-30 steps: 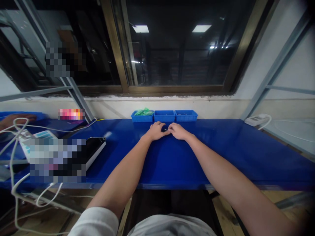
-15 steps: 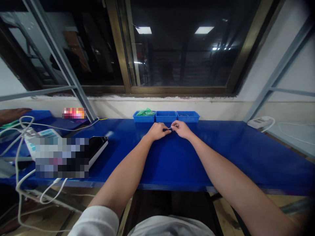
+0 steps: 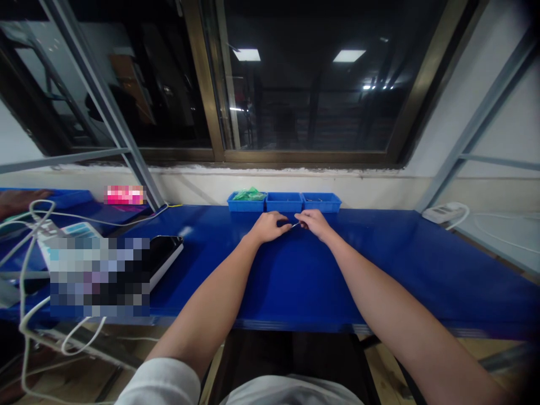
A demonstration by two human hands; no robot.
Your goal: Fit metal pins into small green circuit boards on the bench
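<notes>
Head cam here: your right hand (image 3: 315, 224) is pinched closed on a thin metal pin (image 3: 296, 225), with the tip pointing left toward your left hand (image 3: 268, 227). That hand is curled over a small dark bit (image 3: 279, 223) (too tiny to say what it is), and I can't tell if it's actually gripping it. Both hands are resting on the blue bench (image 3: 295, 281), just in front of three blue bins (image 3: 284, 203). The leftmost bin (image 3: 247, 206) has a green bag (image 3: 248, 194) in it. There's a power strip (image 3: 441, 214) off to the right, and white cables (image 3: 27, 264) are tangled on the left.
</notes>
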